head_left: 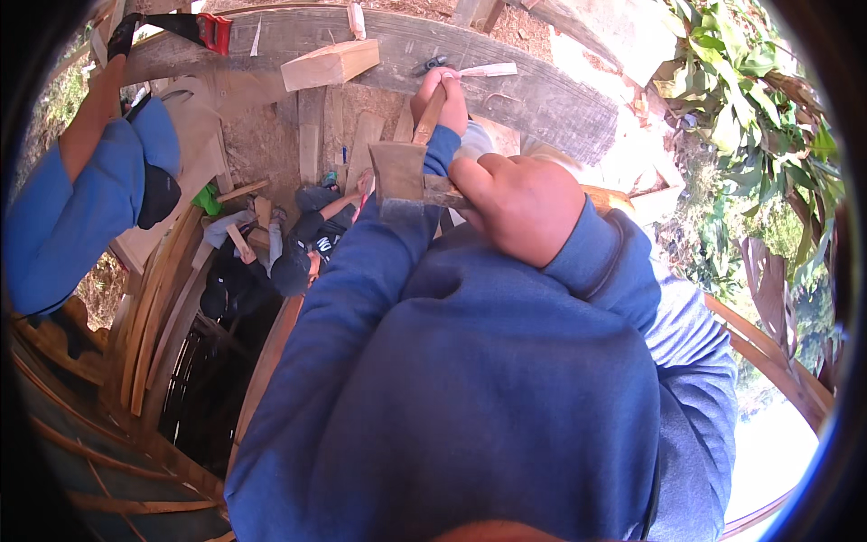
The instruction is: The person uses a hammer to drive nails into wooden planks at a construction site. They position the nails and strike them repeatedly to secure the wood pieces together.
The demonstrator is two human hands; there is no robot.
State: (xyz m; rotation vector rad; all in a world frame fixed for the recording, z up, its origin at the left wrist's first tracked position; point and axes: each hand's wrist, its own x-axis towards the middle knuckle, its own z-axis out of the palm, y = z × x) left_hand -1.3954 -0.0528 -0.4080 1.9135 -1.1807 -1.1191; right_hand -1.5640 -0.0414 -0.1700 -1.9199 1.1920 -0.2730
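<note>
Blue sweatshirt (488, 361), the wearer's own, nearest, its lower part cut off by the frame edge. Right hand (519, 203): closed around the handle of a hatchet, gripping close behind the head; hatchet (398, 176) with its grey head just left of the fist, blade side toward the upper left; middle of the handle hidden inside the fist, brown wood showing again beyond it. Left hand (441, 95): farther out than the right, closed on a stick; stick (431, 117) with its brown length running from the fist back toward the hatchet head, the near end hidden behind that head. Pale sliver (488, 70) just right of the left fist, above the plank; whether it is one piece with the stick cannot be told. Plank (560, 99): broad, grey, beyond the hands. Beside the left fist, a small dark tool (432, 65), kind unclear. On the plank to the left, one wood block (330, 65); farther left, a red-handled tool (215, 34), its dark body reaching toward a co-worker (81, 199) in blue, cut off by the rim. Lower down, seated people (289, 248), overlapping and partly hidden. At right, foliage (731, 81), partly washed out by glare.
</note>
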